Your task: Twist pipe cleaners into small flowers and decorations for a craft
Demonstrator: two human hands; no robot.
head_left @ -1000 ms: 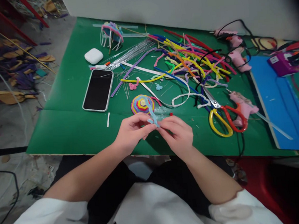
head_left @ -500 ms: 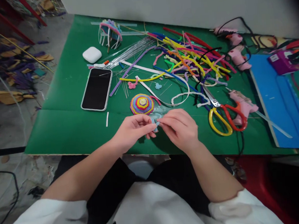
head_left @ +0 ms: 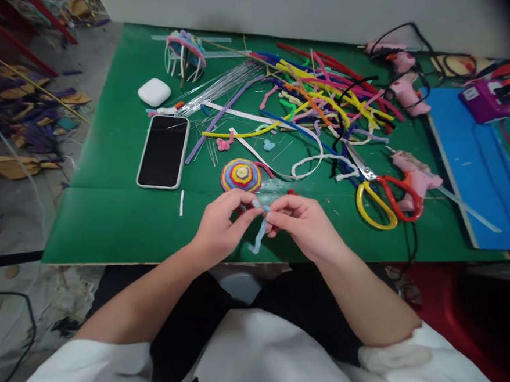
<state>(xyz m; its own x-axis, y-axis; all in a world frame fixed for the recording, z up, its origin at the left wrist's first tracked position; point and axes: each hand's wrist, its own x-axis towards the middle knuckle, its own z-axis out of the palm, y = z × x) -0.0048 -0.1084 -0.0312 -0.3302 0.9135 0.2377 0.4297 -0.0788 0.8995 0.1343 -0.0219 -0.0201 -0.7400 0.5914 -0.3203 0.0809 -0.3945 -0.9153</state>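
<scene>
Pinched between my two hands is a light blue pipe cleaner (head_left: 260,237), one end of it hanging down toward the table edge. My left hand (head_left: 224,223) grips it with thumb and forefinger from the left. From the right, the closed fingertips of my right hand (head_left: 303,222) hold the same piece. Just beyond my fingers lies a round striped disc (head_left: 240,175) in yellow, red and blue. Small curled pieces, one pink (head_left: 224,144) and one light blue (head_left: 269,146), rest farther back on the green table (head_left: 109,224).
A phone (head_left: 163,152) and a white case (head_left: 154,92) lie at the left. Scissors (head_left: 370,175), a pink glue gun (head_left: 415,177) and a blue board (head_left: 486,186) are at the right. Behind are piled pipe cleaners (head_left: 318,93) and a small umbrella-like piece (head_left: 185,49).
The light blue piece now hangs down below my fingers, where before it was bunched up between them. My right hand has turned slightly, its fingers more curled.
</scene>
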